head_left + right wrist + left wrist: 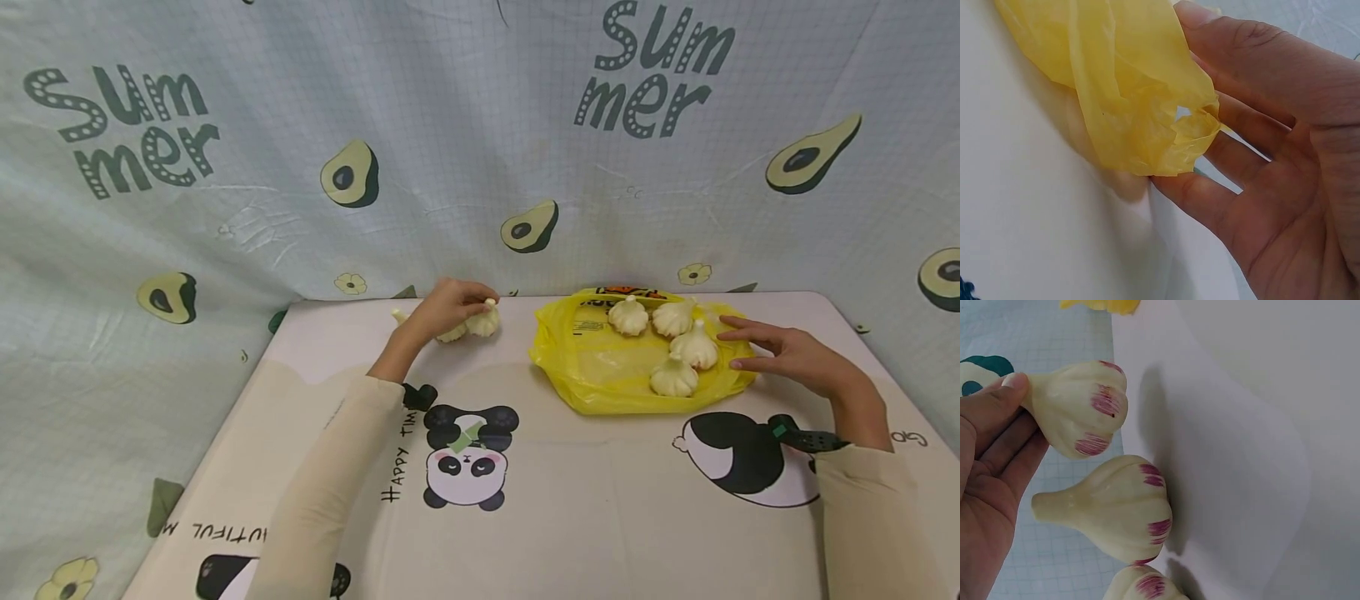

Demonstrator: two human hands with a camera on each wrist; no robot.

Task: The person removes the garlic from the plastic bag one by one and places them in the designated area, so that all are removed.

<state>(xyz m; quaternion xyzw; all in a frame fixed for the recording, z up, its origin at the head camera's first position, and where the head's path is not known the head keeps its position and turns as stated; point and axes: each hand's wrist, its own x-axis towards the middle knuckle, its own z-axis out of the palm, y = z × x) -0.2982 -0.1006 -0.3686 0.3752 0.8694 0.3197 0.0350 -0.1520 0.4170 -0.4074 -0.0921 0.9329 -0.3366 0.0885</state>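
My left hand (444, 310) pinches a white garlic bulb (1082, 409) by its stem, with thumb and fingertips. The left wrist view shows it tipped sideways, purple streaks at its base, just off the table. Beside it sit a second garlic bulb (1113, 509) and part of a third (1146, 586); the hand partly covers these in the head view. At the right, a yellow plastic bag (592, 367) lies spread out with several garlic bulbs (673, 377) on it. My right hand (813, 362) rests at the bag's right edge, fingers spread and loosely bent around the crumpled plastic.
A pale table (570, 500) with printed pandas and lettering lies beneath everything. Behind its far edge hangs a light cloth (435, 125) printed with avocados and the word summer. Dark bands circle both wrists.
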